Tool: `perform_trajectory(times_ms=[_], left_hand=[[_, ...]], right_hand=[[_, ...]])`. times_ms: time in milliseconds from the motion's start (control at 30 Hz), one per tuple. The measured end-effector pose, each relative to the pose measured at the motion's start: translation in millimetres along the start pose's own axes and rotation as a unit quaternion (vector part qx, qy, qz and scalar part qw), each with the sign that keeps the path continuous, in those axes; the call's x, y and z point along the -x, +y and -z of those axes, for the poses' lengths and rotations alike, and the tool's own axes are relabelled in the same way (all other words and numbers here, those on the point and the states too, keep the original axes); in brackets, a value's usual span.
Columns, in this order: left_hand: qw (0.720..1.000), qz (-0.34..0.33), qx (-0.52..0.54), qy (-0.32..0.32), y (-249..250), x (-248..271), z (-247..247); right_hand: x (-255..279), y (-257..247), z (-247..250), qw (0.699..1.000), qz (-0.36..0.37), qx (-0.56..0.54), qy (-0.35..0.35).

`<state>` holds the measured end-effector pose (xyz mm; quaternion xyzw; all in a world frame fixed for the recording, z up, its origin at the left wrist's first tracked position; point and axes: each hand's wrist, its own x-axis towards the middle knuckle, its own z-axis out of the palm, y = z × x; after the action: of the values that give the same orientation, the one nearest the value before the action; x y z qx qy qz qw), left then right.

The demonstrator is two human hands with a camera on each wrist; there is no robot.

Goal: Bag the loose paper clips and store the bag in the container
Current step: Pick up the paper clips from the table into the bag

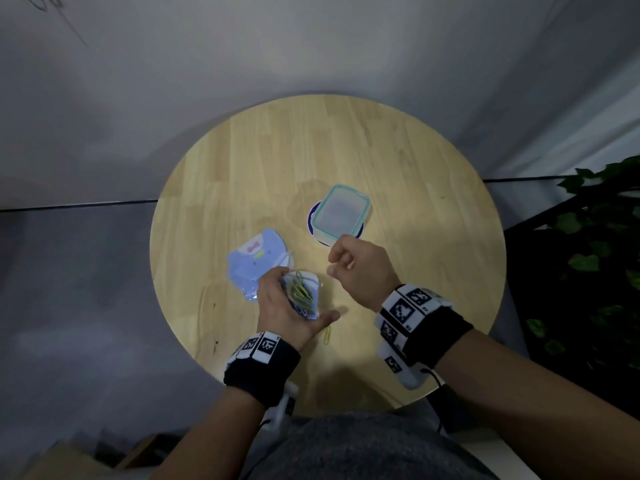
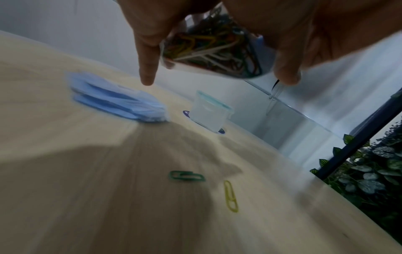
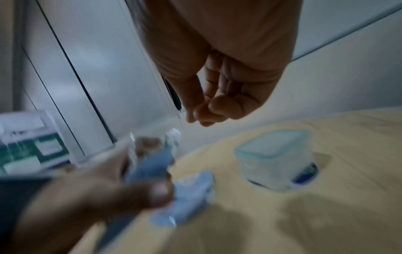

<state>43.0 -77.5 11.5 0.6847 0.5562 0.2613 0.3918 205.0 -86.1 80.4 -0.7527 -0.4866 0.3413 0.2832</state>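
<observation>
My left hand (image 1: 277, 306) grips a small clear bag (image 1: 302, 295) stuffed with coloured paper clips, a little above the round wooden table (image 1: 398, 161). The left wrist view shows the bag (image 2: 213, 49) between thumb and fingers. Under it, a green paper clip (image 2: 187, 176) and a yellow paper clip (image 2: 231, 195) lie loose on the wood; the head view shows only the yellow clip (image 1: 327, 336). My right hand (image 1: 341, 261) hovers to the bag's right with fingers curled and nothing visible in them. Beyond it stands the clear container (image 1: 341, 211) with a teal rim.
A stack of light blue printed bags (image 1: 258, 258) lies left of the container, just past my left hand. The container stands on a round blue-and-white mark (image 1: 311, 220). Dark leafy plants (image 1: 588, 237) stand off the table's right edge.
</observation>
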Motion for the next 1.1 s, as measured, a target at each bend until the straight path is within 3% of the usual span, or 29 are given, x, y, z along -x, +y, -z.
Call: perform_trajectory(times_ms=[33, 100, 200, 300, 400, 800, 1100], left_hand=[[1.000, 0.007, -0.002, 0.009, -2, 1, 3], [0.999, 0.016, -0.017, 0.028, -8, 1, 9], [0.998, 0.017, -0.039, 0.048, -18, 3, 18], [0.998, 0.027, -0.035, 0.054, -23, 6, 22], [0.997, 0.031, -0.038, 0.061, -25, 8, 26], [0.995, 0.028, -0.056, 0.074, -33, 6, 31], [0.996, 0.022, -0.064, 0.063, -36, 7, 27]], right_hand=[[0, 11, -5, 0.999, 0.016, 0.029, -0.020], [6, 33, -19, 0.983, 0.055, 0.121, -0.125], [22, 56, -42, 0.915, 0.117, 0.261, -0.283], [31, 68, -58, 0.870, 0.183, 0.326, -0.321], [31, 66, -64, 0.842, 0.195, 0.378, -0.332], [32, 64, -71, 0.825, 0.146, 0.437, -0.329], [34, 58, -75, 0.851, 0.127, 0.408, -0.307]])
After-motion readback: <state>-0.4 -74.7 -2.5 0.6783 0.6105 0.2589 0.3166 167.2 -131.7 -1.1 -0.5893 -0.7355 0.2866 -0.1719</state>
